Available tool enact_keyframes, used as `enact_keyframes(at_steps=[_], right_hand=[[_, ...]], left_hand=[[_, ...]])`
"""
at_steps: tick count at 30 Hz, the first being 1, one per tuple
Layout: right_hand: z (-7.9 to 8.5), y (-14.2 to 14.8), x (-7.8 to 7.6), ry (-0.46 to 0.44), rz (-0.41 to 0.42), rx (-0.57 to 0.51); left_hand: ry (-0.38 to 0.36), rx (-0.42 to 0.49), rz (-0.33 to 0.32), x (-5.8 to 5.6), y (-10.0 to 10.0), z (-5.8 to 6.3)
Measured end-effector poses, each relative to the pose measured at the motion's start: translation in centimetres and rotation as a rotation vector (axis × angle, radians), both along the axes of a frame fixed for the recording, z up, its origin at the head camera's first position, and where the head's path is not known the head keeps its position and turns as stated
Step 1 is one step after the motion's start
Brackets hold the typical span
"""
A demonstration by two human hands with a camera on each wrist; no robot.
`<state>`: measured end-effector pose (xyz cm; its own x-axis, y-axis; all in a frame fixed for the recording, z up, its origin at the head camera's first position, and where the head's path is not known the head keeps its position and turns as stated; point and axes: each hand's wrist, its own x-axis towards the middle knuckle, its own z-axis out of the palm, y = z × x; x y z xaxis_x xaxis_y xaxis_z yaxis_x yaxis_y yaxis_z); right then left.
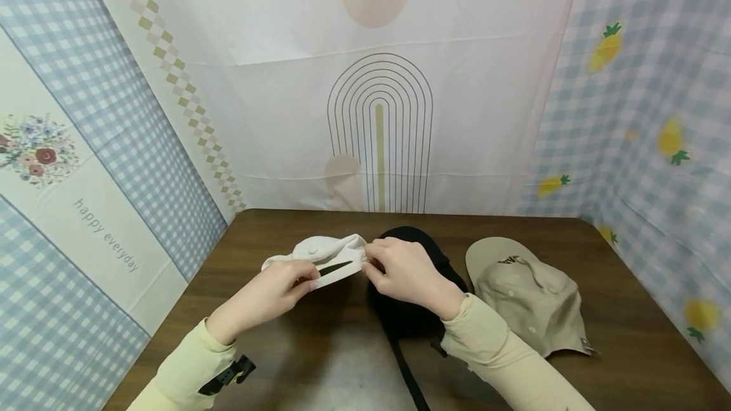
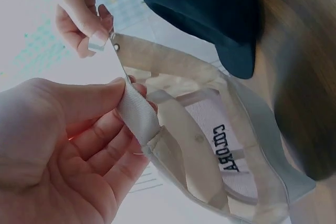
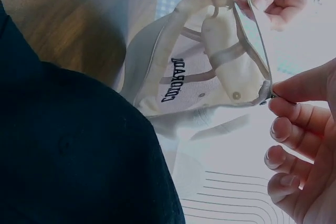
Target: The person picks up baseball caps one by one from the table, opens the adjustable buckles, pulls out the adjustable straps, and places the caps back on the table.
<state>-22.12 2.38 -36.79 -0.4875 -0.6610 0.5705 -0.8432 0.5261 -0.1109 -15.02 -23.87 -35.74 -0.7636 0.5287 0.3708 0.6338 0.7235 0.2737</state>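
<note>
A white cap (image 1: 320, 247) is held up above the table between both hands, its back opening towards me. My left hand (image 1: 280, 290) pinches its back strap (image 2: 137, 113) between thumb and fingers. At the strap's other end, by a small metal fastening, my right hand (image 1: 408, 271) pinches the cap's edge with thumb and index finger; its other fingers are spread in the right wrist view. Dark letters (image 3: 173, 80) show inside the cap, partly hidden by its band. Under and behind the right hand lies a black cap (image 1: 394, 313), partly covered by the hand.
A beige cap (image 1: 525, 297) with dark lettering lies on the right of the brown wooden table (image 1: 622, 335). From the black cap a black strap (image 1: 408, 373) trails to the table's front. Patterned cloths (image 1: 274, 125) hang behind and at both sides.
</note>
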Motion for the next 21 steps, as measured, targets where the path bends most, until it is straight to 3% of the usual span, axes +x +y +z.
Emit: enact_keyframes(at_steps=[6, 11, 15, 21], right_hand=[[-0.3, 0.6, -0.6, -0.012, -0.032, 0.013], [-0.7, 1.1, -1.1, -0.059, -0.05, 0.035], [-1.0, 1.0, -1.0, -0.089, -0.005, 0.046], [-2.1, 0.9, -0.2, -0.1, 0.097, 0.136]], left_hand=[[-0.052, -0.074, -0.019, 0.6, -2.0, -0.2], [-0.026, -0.109, -0.032, 1.4, -4.2, -0.6], [-0.02, -0.097, -0.014, 1.7, -4.9, -0.6], [-0.04, -0.024, -0.023, 2.7, -4.2, -0.9]])
